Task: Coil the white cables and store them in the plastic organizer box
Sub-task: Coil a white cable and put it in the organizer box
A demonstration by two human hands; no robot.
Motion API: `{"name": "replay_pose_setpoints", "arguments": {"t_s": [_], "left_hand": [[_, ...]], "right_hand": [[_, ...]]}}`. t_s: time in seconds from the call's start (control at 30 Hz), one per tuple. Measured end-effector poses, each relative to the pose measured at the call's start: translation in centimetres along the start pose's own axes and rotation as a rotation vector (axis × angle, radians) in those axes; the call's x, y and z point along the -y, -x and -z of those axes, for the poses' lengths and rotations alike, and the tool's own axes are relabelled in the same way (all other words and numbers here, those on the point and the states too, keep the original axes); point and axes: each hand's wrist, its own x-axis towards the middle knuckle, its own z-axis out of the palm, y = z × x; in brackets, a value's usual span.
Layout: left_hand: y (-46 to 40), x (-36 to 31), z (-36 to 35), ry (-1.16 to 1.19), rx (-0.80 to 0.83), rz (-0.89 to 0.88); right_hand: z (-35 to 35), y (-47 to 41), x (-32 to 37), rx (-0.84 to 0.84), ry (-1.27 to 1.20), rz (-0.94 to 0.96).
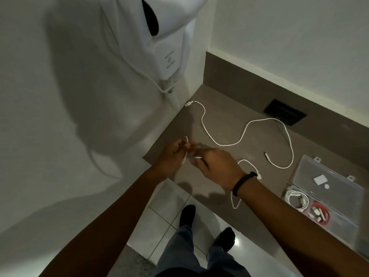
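Both hands hold one white cable [246, 162] above the near left corner of the brown counter [229, 120]. My left hand [173, 154] pinches a small loop of it; my right hand [216, 164] grips it a little further along. The cable's slack runs under my right wrist and hangs over the counter's front edge. A second, longer white cable [244, 130] lies uncoiled in a wavy line across the counter. The clear plastic organizer box [327, 188] sits open at the right, with a coiled white cable [297, 198] and a red cable [319, 213] in its compartments.
A white wall-mounted hair dryer [167, 43] with a curly cord hangs on the left wall above the counter's corner. A black socket plate [285, 114] is set into the counter at the back. Tiled floor and my feet show below the counter's front edge.
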Motion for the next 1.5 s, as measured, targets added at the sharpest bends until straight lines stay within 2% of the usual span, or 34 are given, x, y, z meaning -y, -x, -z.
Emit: {"name": "replay_pose_setpoints", "arguments": {"t_s": [0.07, 0.13, 0.3, 0.4, 0.47, 0.53, 0.6, 0.67, 0.73, 0.8, 0.87, 1.0, 1.03, 1.17, 1.3, 1.37, 1.43, 1.5], "left_hand": [[1.0, 0.5, -1.1, 0.061, 0.054, 0.086], [1.9, 0.5, -2.0, 0.25, 0.178, 0.166], [3.6, 0.3, -3.3, 0.786, 0.368, 0.28], [4.3, 0.1, -4.2, 0.987, 0.41, 0.257], [4.2, -0.2, -4.4, 1.066, 0.369, 0.193], [3.6, -0.4, -4.4, 1.085, 0.323, 0.119], [2.8, -0.3, -4.3, 0.988, 0.237, 0.075], [2.3, 0.1, -4.0, 0.769, 0.133, 0.069], [2.2, 0.7, -3.6, 0.442, 0.072, 0.05], [2.6, 1.2, -3.1, 0.244, 0.089, 0.055], [3.2, 1.3, -3.0, 0.145, 0.133, 0.084], [4.3, 0.7, -2.9, -0.087, 0.358, 0.048], [4.5, 0.4, -2.8, -0.071, 0.426, 0.063], [5.7, -0.5, -3.1, 0.462, 0.507, 0.249], [6.6, -0.8, -3.4, 0.623, 0.573, 0.235], [6.8, -1.1, -3.6, 0.757, 0.543, 0.173], [6.5, -1.6, -3.9, 0.91, 0.437, 0.081], [5.6, -2.0, -4.1, 0.906, 0.297, 0.002]], "right_hand": [[2.0, -0.2, -0.2, -0.033, 0.017, 0.004], [3.4, -0.4, -0.7, -0.059, -0.001, -0.055], [3.1, 0.2, -2.5, -0.149, -0.544, -0.207], [0.1, 1.5, -2.2, -0.151, -0.668, -0.283], [-2.1, 2.6, -1.2, -0.117, -0.664, -0.318], [-3.7, 3.9, 0.0, -0.022, -0.577, -0.3], [-4.5, 5.2, 1.0, 0.123, -0.49, -0.241], [-4.3, 5.9, 1.7, 0.207, -0.391, -0.195], [-2.8, 6.2, 1.8, 0.144, -0.269, -0.13], [-0.5, 6.0, 1.7, 0.07, -0.106, -0.069], [2.0, 5.5, 1.2, 0.056, 0.064, -0.03], [5.7, 4.3, -0.2, 0.026, 0.284, 0.027], [6.3, 4.1, -0.5, 0.005, 0.295, 0.036], [5.9, 4.1, -1.5, 0.008, 0.128, 0.058], [2.5, 5.3, -2.2, -0.02, -0.014, -0.04], [0.7, 6.2, -2.5, -0.031, -0.079, -0.117], [-1.0, 7.2, -1.6, 0.015, -0.154, -0.139], [-2.4, 8.0, 0.0, 0.097, -0.208, -0.102]]}}
